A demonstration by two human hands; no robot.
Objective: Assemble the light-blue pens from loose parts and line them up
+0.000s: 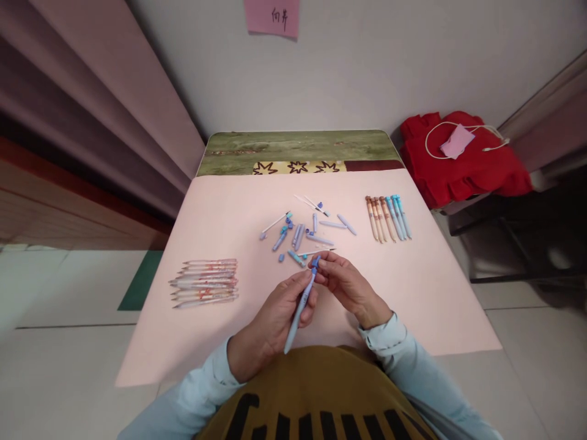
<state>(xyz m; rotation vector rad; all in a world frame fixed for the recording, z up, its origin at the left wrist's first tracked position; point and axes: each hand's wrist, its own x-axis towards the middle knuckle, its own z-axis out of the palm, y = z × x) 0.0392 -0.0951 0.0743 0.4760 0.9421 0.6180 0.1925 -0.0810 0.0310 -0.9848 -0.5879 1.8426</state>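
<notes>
A light blue-purple pen (299,311) with a darker blue top slants between my hands, its narrow end pointing down toward my body. My left hand (284,308) is closed around the pen's barrel. The fingers of my right hand (346,281) pinch the blue top at the upper end. Just beyond my hands lie loose pen parts: lilac barrels (298,236), a blue barrel piece (296,258), thin white refills (276,225) and small blue pieces (281,258).
A row of pale pens with reddish print (206,282) lies at the left. Brown-topped pens (380,220) and blue pens (398,217) line up at the right. The pink sheet (413,293) covers the table. Beside it, a red cloth (463,165) bears a white cable.
</notes>
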